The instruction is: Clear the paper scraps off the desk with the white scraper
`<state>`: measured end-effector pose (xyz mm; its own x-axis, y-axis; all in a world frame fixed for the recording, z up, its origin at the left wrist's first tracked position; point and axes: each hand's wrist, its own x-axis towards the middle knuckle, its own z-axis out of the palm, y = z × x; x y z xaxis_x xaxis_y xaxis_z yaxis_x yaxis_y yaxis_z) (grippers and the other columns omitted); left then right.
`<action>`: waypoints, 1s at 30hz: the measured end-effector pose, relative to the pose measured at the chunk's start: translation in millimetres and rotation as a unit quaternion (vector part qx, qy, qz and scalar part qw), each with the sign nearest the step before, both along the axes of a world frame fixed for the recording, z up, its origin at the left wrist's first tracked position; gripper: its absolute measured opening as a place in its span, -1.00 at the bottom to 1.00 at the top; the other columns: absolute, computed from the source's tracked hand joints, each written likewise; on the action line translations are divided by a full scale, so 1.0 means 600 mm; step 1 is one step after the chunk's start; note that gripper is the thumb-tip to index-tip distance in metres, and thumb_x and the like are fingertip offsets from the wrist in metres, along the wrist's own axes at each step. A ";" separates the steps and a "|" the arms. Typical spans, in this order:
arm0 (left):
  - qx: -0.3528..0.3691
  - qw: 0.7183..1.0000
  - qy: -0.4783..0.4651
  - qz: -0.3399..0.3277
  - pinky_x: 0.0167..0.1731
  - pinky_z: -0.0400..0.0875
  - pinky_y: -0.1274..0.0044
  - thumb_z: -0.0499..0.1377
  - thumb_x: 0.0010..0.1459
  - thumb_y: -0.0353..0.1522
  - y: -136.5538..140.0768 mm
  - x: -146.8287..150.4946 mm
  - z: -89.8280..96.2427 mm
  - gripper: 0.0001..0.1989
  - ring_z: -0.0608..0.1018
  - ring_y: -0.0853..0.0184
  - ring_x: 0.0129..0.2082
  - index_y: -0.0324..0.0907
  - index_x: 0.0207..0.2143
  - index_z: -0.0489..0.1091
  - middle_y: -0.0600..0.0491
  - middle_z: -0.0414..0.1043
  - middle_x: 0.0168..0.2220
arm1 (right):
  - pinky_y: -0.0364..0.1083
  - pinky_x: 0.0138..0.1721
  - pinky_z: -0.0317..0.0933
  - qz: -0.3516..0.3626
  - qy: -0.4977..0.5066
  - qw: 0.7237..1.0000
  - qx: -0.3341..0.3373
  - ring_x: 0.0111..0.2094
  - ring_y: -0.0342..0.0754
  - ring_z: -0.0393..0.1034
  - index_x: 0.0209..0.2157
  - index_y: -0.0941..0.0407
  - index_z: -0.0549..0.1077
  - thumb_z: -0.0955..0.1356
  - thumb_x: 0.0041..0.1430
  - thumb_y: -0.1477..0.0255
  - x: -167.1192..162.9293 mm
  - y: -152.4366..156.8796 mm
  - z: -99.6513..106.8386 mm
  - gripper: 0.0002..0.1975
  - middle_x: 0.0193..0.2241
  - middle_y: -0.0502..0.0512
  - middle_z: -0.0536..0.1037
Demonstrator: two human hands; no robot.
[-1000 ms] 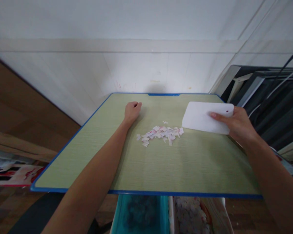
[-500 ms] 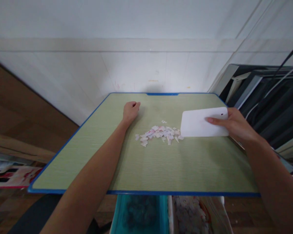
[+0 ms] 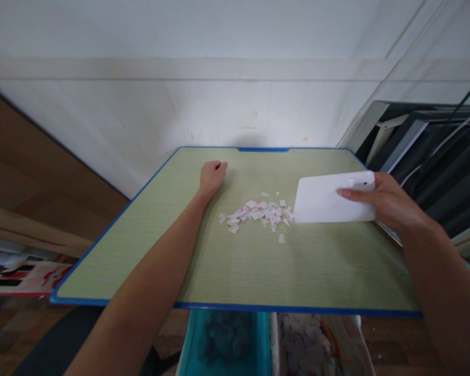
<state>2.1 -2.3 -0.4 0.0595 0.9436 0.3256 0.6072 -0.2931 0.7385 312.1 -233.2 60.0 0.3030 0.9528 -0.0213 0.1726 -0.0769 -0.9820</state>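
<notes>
- Head view, looking forward and down: pale green rectangular tabletop with a blue rim [image 3: 235, 266] set against a white wall.
- Right hand [image 3: 391, 203] over the table's right side, closed on a flat white plastic scraper with rounded corners [image 3: 329, 201]; thumb lies across the near face, fingers behind the right end.
- Scraper stands on its long lower edge on the tabletop, tilted slightly; a small dark hole shows near its upper right corner.
- Scraper's left end sits just beside the right edge of a loose heap of small white and pink paper scraps [image 3: 256, 213]; whether they touch is not clear.
- Heap lies near the table's middle, spread in a band running left to right; one stray white scrap [image 3: 281, 238] lies apart, nearer the person, and a few tiny bits sit just beyond the heap.
- Left hand [image 3: 212, 175] rests on the tabletop left of and beyond the heap, curled into a loose fist, holding nothing visible; forearm stretches across the table.
- Below the table's near edge: teal plastic bin [image 3: 223, 342] with dark blurred contents, and beside it a pale container of light scraps [image 3: 305, 344].
</notes>
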 end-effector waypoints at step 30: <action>-0.013 1.000 0.002 0.001 -0.44 -0.01 0.48 0.08 0.17 -0.35 -0.009 0.002 0.011 -0.61 0.18 0.44 -0.59 -0.15 -0.71 0.17 0.18 0.09 -0.69 | 0.24 0.01 0.35 -0.121 -0.415 0.821 0.372 -0.02 0.21 0.48 0.01 -0.03 0.48 0.51 0.09 0.20 0.000 0.019 -0.014 -0.54 -0.07 0.16 0.56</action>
